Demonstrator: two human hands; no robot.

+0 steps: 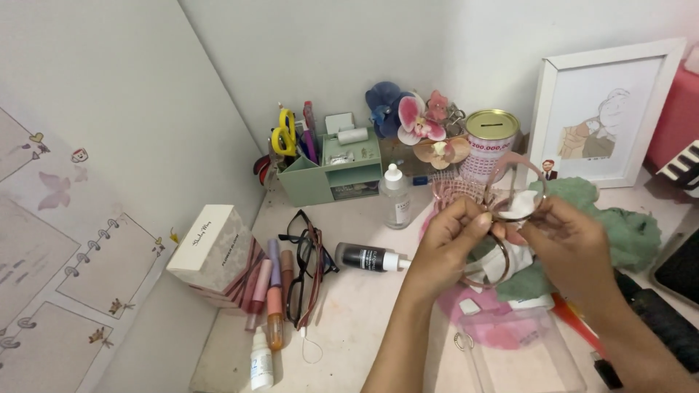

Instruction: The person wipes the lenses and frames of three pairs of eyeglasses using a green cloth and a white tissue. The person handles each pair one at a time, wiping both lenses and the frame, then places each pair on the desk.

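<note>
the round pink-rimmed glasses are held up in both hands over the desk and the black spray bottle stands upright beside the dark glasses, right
Not quite. The head view shows the black spray bottle lying on its side, not upright. The rest holds: the left hand and right hand hold the round pink-rimmed glasses above the desk, near the dark glasses.

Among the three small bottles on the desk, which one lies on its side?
The dark bottle with the white cap, lying beside the black glasses. The clear bottle near the green organizer and the small white bottle at the front edge both stand upright.
</note>
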